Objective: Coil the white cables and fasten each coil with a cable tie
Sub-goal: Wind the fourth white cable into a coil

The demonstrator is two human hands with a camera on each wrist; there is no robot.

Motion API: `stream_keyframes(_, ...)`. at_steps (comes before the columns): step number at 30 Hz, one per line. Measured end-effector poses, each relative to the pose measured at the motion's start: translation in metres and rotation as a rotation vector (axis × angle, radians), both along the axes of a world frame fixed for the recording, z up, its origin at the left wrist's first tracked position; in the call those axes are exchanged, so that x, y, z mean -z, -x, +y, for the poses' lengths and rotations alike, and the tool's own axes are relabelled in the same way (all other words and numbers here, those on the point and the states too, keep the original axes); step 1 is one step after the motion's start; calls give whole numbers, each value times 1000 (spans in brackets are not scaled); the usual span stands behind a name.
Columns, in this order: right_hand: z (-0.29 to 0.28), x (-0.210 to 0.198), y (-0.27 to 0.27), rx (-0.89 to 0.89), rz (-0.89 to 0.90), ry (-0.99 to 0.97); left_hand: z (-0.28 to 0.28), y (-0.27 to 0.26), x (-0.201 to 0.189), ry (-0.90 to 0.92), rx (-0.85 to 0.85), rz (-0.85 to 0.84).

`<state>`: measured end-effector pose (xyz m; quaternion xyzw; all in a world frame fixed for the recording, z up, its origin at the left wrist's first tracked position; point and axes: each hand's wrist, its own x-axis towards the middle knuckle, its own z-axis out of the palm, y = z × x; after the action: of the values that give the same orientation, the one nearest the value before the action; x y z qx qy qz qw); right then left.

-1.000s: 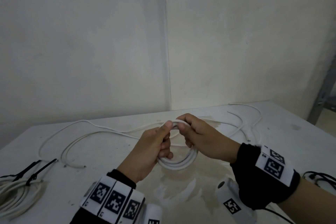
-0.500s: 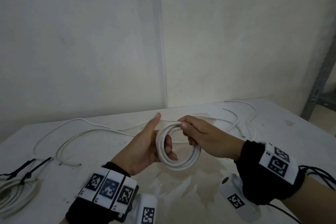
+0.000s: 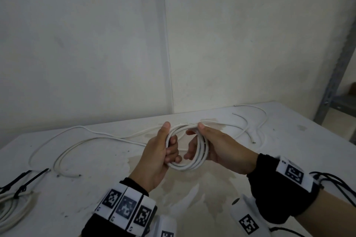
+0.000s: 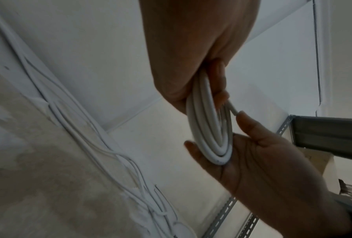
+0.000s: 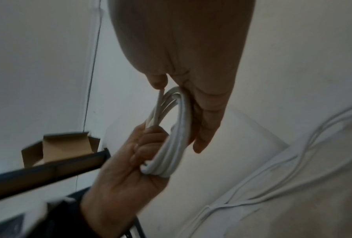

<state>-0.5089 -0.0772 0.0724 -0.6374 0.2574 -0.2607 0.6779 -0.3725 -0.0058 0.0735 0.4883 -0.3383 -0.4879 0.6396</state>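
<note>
A small coil of white cable (image 3: 185, 167) hangs upright above the table (image 3: 96, 198) between my two hands. My left hand (image 3: 159, 152) grips its left side, fingers curled through the ring and thumb pointing up. My right hand (image 3: 217, 144) holds the right side, with the thumb on the top and the fingers inside the ring. In the left wrist view the coil (image 4: 209, 128) rests in the right hand's palm (image 4: 262, 161), and the cable's free end (image 4: 232, 111) sticks out by the thumb tip. The right wrist view shows the coil (image 5: 171, 153) clasped by the left hand (image 5: 126, 169).
Loose white cables (image 3: 86, 140) trail across the table's left and back right (image 3: 248, 127). A coil bound with black cable ties (image 3: 11, 208) lies at the left edge. A grey metal rack (image 3: 335, 75) stands to the right, and the wall is close behind.
The hands were pinching the coil's top together. Now the left thumb has lifted off, and the right hand has slid down the right side. The coil's ring now faces me.
</note>
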Motion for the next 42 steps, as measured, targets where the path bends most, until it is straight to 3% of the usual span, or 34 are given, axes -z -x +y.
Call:
stream_keyframes(4, 2, 5, -6, 102, -146, -87, -5, 6, 3, 9, -17, -51)
stream_keyframes(8, 3, 2, -4, 158, -56, 263, -7, 8, 3, 38, 3, -15)
stream_keyframes(17, 0, 5, 0, 157, -98, 388, -8, 8, 5, 21, 7, 31)
stream_keyframes(23, -5, 7, 0, 343, -61, 768, -6, 8, 6, 4, 25, 38)
stream_keyframes(36, -3, 1, 4, 230, -196, 411, -3, 7, -1, 25, 36, -57)
stream_keyframes(42, 0, -6, 1, 134, -109, 78, -3, 7, 2, 32, 14, -72)
